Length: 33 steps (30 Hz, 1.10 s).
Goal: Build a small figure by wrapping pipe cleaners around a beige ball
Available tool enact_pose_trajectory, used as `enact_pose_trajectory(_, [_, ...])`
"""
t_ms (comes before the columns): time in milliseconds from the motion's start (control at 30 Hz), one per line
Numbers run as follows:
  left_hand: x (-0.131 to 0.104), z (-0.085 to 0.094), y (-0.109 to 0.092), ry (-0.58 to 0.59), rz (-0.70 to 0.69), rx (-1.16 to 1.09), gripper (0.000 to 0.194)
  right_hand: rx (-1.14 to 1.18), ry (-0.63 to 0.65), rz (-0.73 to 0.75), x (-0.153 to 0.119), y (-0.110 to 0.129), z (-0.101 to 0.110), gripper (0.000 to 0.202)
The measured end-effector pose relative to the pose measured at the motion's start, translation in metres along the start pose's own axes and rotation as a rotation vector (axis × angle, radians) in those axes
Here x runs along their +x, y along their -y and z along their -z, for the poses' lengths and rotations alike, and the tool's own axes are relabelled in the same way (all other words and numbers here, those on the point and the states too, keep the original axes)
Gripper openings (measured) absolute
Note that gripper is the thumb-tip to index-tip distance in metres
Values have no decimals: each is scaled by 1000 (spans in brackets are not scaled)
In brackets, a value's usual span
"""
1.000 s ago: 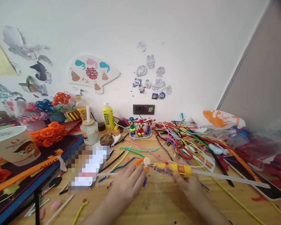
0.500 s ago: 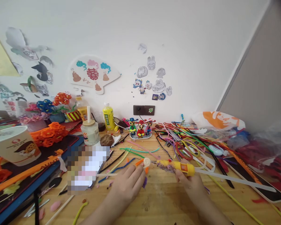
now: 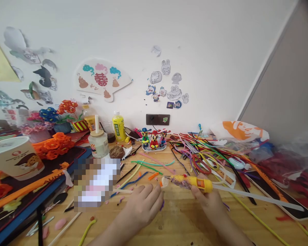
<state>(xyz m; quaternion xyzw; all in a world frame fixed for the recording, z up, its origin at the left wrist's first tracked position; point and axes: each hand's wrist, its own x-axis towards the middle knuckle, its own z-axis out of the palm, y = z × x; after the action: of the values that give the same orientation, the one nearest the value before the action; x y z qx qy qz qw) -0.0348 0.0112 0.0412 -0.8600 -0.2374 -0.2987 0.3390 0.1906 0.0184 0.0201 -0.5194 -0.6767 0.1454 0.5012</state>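
The right hand has its grip closed around the handle of a yellow glue gun, which is held level above the counter, its nozzle pointing left. A long translucent glue stick runs out of the rear of the gun towards the right, passing over a dark, white-edged panel.

The left hand has its grip closed, fingers bent and knuckles up, on a small craft piece. A pale round coil of this piece shows just beyond the fingertips, in front of the nozzle; the metal tip overlaps the coil's upper edge, though whether the two touch cannot be told. A purple bit peeks out beneath the fingers, and most of the piece is hidden by the hand. A pale stem extends leftward from behind the knuckles.

Just beyond the coil lies a short orange strip, with a teal strip farther back. Three small figures stand together near the wall, left of a tangled heap of coloured strips. A glass jar and a brown lump sit farther left.
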Motion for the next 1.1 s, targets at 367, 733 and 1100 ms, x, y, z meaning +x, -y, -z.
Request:
enact_pose_trajectory(367, [1, 3, 3, 3, 35, -11, 21, -6, 15, -1, -2, -2, -2, 26])
enact_pose_trajectory(733, [-1, 4, 7, -63, 56, 0, 24, 23, 12, 27, -2, 2, 1, 28])
enact_pose_trajectory(1100, [1, 5, 8, -117, 62, -1, 24, -82, 2, 47, 1, -4, 2, 28])
